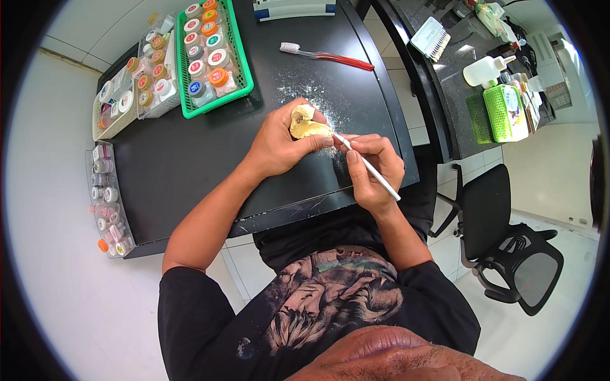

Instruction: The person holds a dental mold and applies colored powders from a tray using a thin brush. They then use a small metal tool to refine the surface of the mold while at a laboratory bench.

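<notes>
Pale powder (pixel 316 95) speckles the black surface (pixel 190 174) beneath the left hand (pixel 279 143), which pinches a yellowish curved piece (pixel 309 129) between thumb and fingers, and the right hand (pixel 376 164), closed pen-like around a slim white tool (pixel 383 182). From the right hand the piece lies up and to the left, in line with the tool's slanting long axis, tip at its right edge, contact uncertain. Farther out lie a red-handled toothbrush (pixel 337 58) and a green basket (pixel 245 72) of jars (pixel 218 77).

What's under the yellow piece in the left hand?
The black desk, with white powder visible just beyond the yellow piece. The spot directly beneath is covered by the piece and the left hand, so whether powder lies there can't be seen.
</notes>
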A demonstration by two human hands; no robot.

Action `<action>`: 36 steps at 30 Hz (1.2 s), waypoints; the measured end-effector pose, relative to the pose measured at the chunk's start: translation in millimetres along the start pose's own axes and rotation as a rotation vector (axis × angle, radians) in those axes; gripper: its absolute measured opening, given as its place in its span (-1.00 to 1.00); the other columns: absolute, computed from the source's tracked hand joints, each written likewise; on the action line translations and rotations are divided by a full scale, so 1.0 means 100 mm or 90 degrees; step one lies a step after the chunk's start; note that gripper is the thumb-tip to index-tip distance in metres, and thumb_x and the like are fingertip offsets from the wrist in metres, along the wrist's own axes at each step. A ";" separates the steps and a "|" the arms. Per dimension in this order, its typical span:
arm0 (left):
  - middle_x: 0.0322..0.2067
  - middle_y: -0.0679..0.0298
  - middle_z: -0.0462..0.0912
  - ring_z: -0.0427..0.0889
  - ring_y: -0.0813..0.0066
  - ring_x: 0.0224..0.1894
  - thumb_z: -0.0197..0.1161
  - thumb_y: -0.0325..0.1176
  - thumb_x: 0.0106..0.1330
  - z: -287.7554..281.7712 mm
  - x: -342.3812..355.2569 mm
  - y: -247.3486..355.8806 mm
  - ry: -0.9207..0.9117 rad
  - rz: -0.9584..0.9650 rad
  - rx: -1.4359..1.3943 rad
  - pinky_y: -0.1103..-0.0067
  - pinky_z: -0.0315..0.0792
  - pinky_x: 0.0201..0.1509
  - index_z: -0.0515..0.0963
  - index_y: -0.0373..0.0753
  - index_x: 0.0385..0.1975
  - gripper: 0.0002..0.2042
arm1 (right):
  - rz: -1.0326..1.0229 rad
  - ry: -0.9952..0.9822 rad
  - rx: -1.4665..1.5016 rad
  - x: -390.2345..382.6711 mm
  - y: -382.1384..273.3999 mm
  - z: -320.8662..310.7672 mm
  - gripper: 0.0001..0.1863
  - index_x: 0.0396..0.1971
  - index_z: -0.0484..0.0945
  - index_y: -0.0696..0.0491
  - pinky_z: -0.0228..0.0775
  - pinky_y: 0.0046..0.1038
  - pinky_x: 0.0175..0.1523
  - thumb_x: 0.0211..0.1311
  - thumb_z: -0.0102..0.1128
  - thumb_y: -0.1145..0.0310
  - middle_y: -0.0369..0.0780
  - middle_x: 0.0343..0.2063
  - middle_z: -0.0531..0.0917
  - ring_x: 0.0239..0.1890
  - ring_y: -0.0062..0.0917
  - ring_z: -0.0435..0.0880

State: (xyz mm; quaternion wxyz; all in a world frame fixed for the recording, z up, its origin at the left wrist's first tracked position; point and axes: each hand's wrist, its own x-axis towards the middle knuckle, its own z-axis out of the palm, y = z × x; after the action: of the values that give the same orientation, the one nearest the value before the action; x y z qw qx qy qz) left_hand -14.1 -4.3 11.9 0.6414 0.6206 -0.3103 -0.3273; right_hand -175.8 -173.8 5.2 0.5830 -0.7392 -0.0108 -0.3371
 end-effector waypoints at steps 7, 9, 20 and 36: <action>-0.14 0.33 0.81 0.77 0.64 -0.11 0.63 -0.45 0.48 -0.01 0.00 -0.03 0.003 0.005 0.011 0.59 0.67 -0.01 0.65 -0.26 0.03 -0.73 | 0.000 -0.006 -0.012 0.02 -0.01 0.00 -0.89 -0.07 0.60 0.34 0.80 -0.41 0.09 0.51 0.33 0.73 0.10 -0.08 0.85 0.04 -0.32 0.93; -0.14 0.33 0.81 0.77 0.64 -0.11 0.62 -0.46 0.48 0.00 0.00 -0.02 0.002 0.005 0.007 0.59 0.67 -0.01 0.65 -0.25 0.03 -0.73 | 0.000 -0.003 -0.017 0.02 -0.02 0.00 -0.89 -0.07 0.60 0.34 0.80 -0.41 0.08 0.51 0.33 0.73 0.10 -0.09 0.85 0.04 -0.32 0.93; -0.14 0.31 0.83 0.78 0.62 -0.12 0.64 -0.45 0.47 -0.01 0.00 -0.03 0.002 0.002 0.019 0.58 0.69 0.00 0.64 -0.26 0.03 -0.71 | 0.047 0.015 0.062 0.00 0.00 0.02 -0.92 -0.05 0.57 0.36 0.81 -0.37 0.21 0.58 0.26 0.72 0.09 -0.03 0.83 0.08 -0.31 0.93; 0.02 0.21 0.74 0.77 0.54 0.03 0.53 -0.47 0.56 0.04 0.04 -0.08 0.017 0.093 -0.018 0.53 0.70 0.13 0.42 -0.23 0.23 -0.58 | 0.130 0.026 0.029 -0.01 -0.03 -0.04 -0.89 0.03 0.55 0.27 0.78 -0.48 0.10 0.68 0.28 0.59 -0.05 -0.16 0.86 -0.02 -0.47 0.93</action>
State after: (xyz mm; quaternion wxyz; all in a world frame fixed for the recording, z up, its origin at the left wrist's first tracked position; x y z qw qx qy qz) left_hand -15.5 -9.7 3.9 0.6767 0.5914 -0.3411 -0.2756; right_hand -180.1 -176.0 8.1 0.6309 -0.7160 0.0687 -0.2907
